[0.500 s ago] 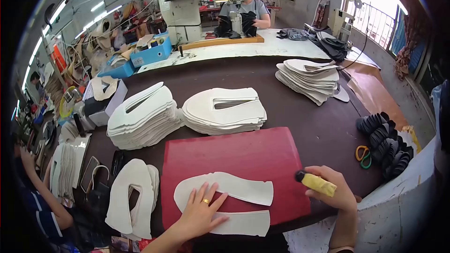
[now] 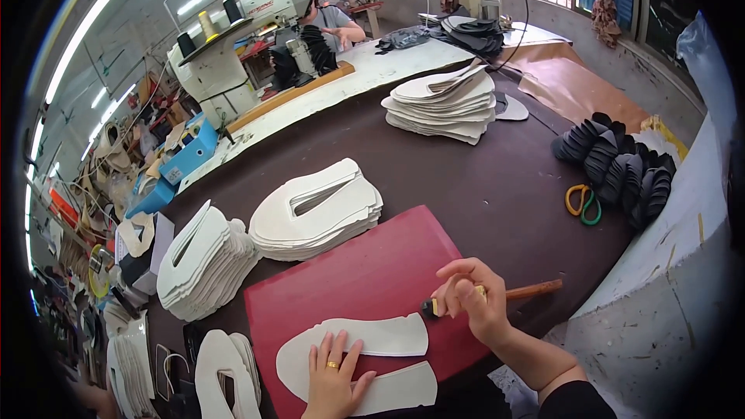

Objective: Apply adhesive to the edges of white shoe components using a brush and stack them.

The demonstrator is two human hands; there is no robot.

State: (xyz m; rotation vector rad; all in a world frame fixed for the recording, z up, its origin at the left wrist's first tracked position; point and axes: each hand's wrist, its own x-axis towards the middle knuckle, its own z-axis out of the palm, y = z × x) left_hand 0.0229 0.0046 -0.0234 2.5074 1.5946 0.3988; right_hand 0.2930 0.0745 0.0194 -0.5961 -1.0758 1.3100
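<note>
While the person leans over the dark counter (image 2: pixel 497 186), this is how things lie:

Left hand: the left hand (image 2: pixel 334 376) lies flat, palm down, fingers (image 2: pixel 320 357) spread open, pressing on a white shoe-shaped cut piece (image 2: pixel 365 341); a ring shows on one finger.

Right hand: the right hand (image 2: pixel 469 299) is curled shut around a brush (image 2: pixel 497 296) with a wooden handle; the handle sticks out to the right, and the dark head points left, just beside the upper edge of the white piece.

White pieces: two flat cut pieces lie one partly over the other on the red board (image 2: pixel 349 279), near its front edge; the lower one (image 2: pixel 403 388) pokes out below the left hand.

Red board: it sits on the counter right in front of the person, with one corner toward the middle of the counter.

Stacks nearby: a stack of white slotted pieces (image 2: pixel 318 213) lies just beyond the board, another stack (image 2: pixel 206 264) to its left, and a smaller one (image 2: pixel 225 372) at the lower left.

Far stack: a taller pile of white pieces (image 2: pixel 446 101) lies well apart, toward the far side.

Right side: scissors with yellow and green handles (image 2: pixel 582 203) lie beside a heap of black pieces (image 2: pixel 621 167).

Background: another person sits at a sewing machine (image 2: pixel 233 31) beyond the counter.
</note>
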